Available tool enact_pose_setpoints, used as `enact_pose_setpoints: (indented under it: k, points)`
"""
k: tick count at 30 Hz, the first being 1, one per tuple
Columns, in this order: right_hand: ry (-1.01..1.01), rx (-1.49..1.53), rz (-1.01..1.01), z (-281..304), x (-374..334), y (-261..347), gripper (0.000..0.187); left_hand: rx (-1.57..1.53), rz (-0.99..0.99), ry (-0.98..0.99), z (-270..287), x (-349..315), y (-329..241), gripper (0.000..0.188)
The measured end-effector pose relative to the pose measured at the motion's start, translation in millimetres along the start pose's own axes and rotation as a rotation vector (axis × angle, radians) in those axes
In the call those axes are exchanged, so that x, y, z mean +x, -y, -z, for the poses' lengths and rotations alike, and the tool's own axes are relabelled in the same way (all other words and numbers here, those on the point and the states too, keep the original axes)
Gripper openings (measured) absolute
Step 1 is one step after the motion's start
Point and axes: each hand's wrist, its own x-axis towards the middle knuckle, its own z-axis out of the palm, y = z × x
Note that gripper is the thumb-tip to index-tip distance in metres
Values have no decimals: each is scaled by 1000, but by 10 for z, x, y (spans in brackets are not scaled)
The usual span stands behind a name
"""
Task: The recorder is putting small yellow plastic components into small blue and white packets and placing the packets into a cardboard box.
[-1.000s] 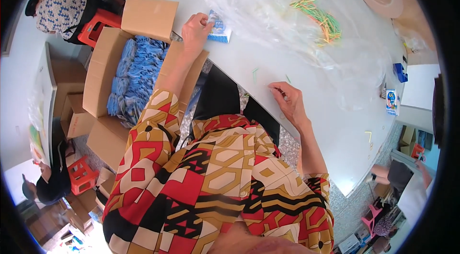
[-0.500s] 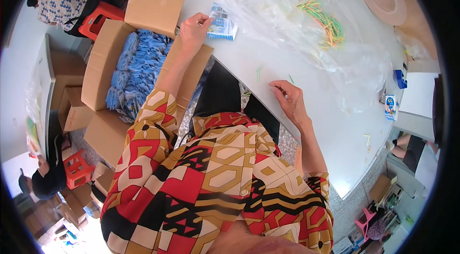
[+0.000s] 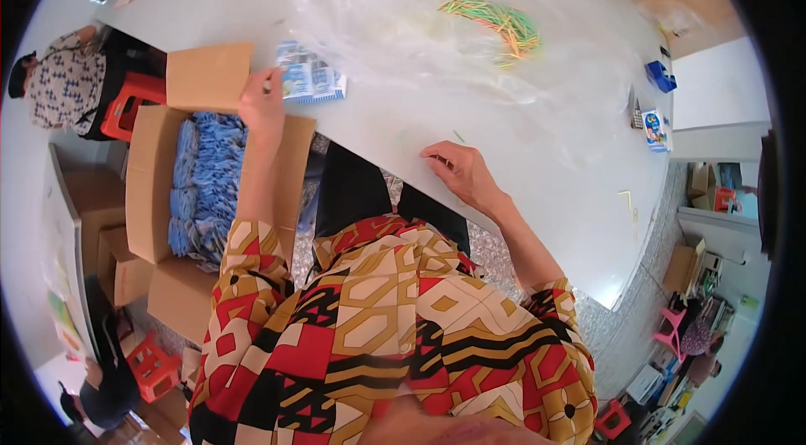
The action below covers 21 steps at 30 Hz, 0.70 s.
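Works at a broad white table [image 3: 546,168], filling the upper middle and right of the frame; by judgement, is at a step of handling small flat packets near its left edge. Has across the upper centre a wide clear plastic sheet [image 3: 361,50] (or perhaps a bag, cannot tell which), creased and half transparent. Has at the left of the frame an open cardboard carton [image 3: 147,185], with flaps folded outward and with a dense load of blue packets [image 3: 206,176] inside, packed in close rows. Has a heap of thin green, yellow and orange sticks [image 3: 495,25] at upper centre, upon or within the plastic.

Holds the left hand [image 3: 262,105] over the carton's upper right corner, with fingers curled inward; cannot tell if grasping anything. Holds the right hand [image 3: 457,172] at the table's near edge, in the centre, with thumb and forefinger close together; cannot see surely anything between them. Has the loose blue-and-white packets [image 3: 315,80] on the table, left of upper centre, overlapping and just beside the left fingertips. For such thin ones, needs, by judgement, a precise pinch at one edge. Has lastly a single green stick [image 3: 458,136] just above the right hand.
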Motion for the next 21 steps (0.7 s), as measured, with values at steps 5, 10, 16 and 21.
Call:
enact_pose_setpoints:
  k: [5, 10, 16, 21]
  points:
    - [-68, 36, 30, 78, 88, -13, 16, -598, 377, -166, 298, -69, -445, 15]
    - [-121, 470, -9, 283, 342, 286, 23, -822, 378, 243, 449, -394, -1416, 10]
    - [-77, 470, 60, 458, 410, 448, 15, -1060, 335, 447, 275, -599, -1727, 10]
    - [-57, 301, 35, 543, 315, 550, 13, -1093, 334, 740, 250, -513, -1757, 14]
